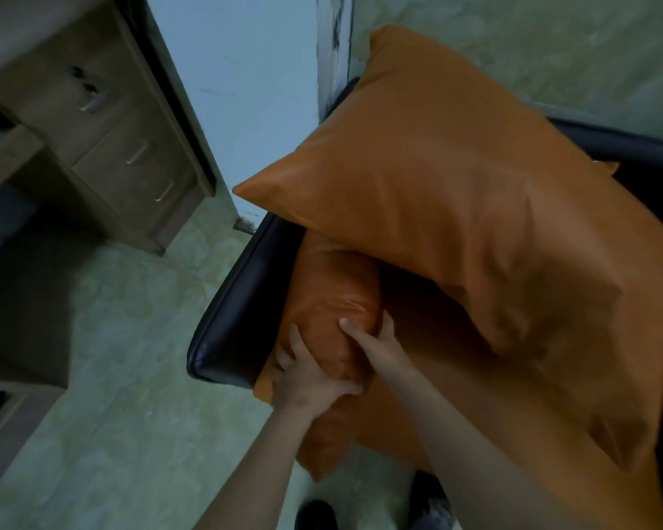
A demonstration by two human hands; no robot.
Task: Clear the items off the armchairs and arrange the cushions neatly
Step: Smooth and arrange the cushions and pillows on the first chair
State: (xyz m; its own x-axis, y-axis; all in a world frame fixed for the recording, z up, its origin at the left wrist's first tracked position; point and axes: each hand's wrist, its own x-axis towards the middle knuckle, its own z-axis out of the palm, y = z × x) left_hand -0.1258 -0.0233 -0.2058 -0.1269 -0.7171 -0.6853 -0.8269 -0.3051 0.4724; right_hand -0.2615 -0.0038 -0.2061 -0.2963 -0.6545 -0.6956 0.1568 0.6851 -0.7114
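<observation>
- On the seat of the black armchair lie two orange cushions: the lower cushion is wedged against the near armrest, and the large upper cushion slumps across it, leaning toward the chair's back.
- Both hands hold the bunched near end of the lower cushion. The left hand has its fingers curled under and round that end. The right hand clamps it from above, thumb on one side and fingers on the other.
- No loose items show on the chair, so the step in hand looks like arranging, probably freeing or straightening the lower cushion.
- Next, I judge, the lower cushion needs drawing out from under the upper one without dragging that one off the seat. Each can then be stood upright against the backrest.
- Beside the chair stand a wooden drawer unit and a pale wall, with tiled floor below.
</observation>
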